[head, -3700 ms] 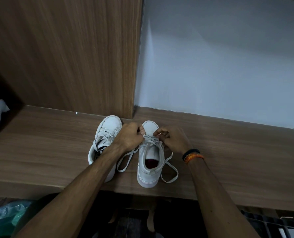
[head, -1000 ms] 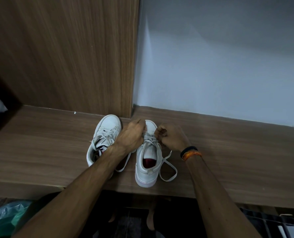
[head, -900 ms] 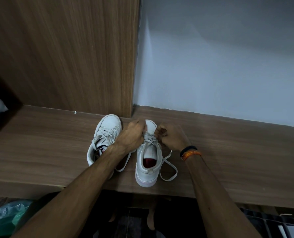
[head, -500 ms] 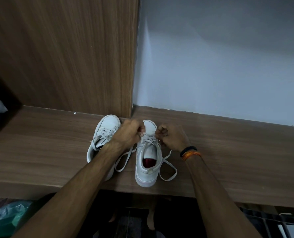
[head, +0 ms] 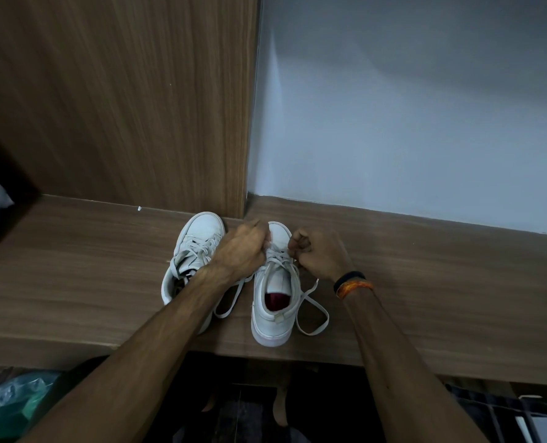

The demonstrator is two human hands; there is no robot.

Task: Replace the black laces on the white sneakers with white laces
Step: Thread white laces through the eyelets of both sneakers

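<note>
Bare forearms; black band [head: 348, 277] and orange thread [head: 354, 287] on right wrist

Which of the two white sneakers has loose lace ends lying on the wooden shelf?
The right sneaker, the one with the red insole: its white lace trails in loops on the shelf on both sides. The left sneaker shows no trailing ends.

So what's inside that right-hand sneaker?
Inside the right sneaker a dark red lining shows at the heel opening. Further forward, the tongue, white lace and both hands hide the interior.
</note>
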